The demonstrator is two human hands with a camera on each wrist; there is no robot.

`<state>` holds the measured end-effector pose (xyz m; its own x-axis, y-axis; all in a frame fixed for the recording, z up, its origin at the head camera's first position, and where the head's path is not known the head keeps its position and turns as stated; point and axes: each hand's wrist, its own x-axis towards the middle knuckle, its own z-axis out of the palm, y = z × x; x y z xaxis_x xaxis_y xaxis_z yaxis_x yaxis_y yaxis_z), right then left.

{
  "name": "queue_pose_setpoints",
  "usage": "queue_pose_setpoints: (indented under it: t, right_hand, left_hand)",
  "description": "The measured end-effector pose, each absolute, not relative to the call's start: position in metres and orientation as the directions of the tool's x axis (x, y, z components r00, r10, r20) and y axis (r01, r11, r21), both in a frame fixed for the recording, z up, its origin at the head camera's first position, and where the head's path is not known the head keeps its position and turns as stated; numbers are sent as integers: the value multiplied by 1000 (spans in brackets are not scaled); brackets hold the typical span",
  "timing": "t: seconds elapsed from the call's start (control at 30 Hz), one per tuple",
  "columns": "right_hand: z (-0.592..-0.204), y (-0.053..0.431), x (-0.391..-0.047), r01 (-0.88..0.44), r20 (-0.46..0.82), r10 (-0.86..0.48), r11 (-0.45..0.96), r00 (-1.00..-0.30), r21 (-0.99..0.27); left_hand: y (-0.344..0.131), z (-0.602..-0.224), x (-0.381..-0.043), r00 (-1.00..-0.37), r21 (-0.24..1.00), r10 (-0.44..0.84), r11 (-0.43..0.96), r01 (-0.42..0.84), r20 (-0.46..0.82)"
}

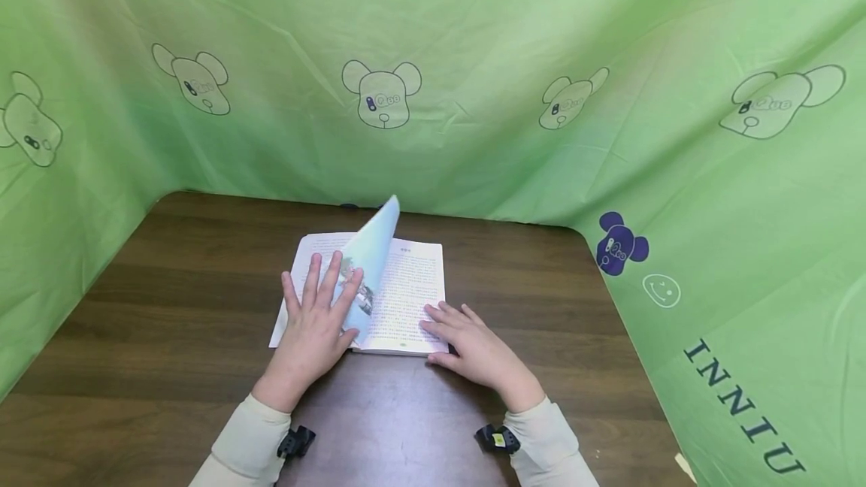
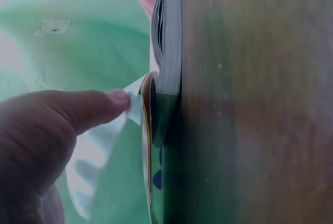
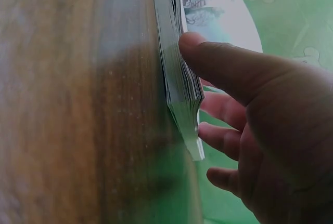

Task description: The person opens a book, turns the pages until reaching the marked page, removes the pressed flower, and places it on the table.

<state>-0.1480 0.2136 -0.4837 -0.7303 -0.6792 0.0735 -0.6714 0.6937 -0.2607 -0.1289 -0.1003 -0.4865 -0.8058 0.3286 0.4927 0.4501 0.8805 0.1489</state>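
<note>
I see the book (image 1: 413,295) btwn L hand (image 1: 311,333) and R hand (image 1: 470,344), both spread; L's at the raised pg (image 1: 376,243), thumb contact unclear in L wrist view. If L presses before it's flat, it may crease.

Forearms in pale fabric sleeves (image 1: 246,442) reach forward, well apart.
The bare left hand (image 1: 310,333) spreads its straightened fingers (image 1: 329,282); the bare right hand (image 1: 473,348) angles inward, fingers slightly bent, thumb (image 1: 443,359) set apart.
</note>
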Motion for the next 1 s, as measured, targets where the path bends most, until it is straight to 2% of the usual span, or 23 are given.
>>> queue_pose_setpoints:
  t: [0.53,1.0]
  right_hand:
    - [-483,212,-148,-648,57,-659,715,-750,-262]
    - [-484,211,-149,-639,64,-648,722,-759,-265]
  left_hand:
    - [-103,-492,-129,-896,265,377,862,432,234]
    - [-102,-492,-127,-928,323,362,871,369,86]
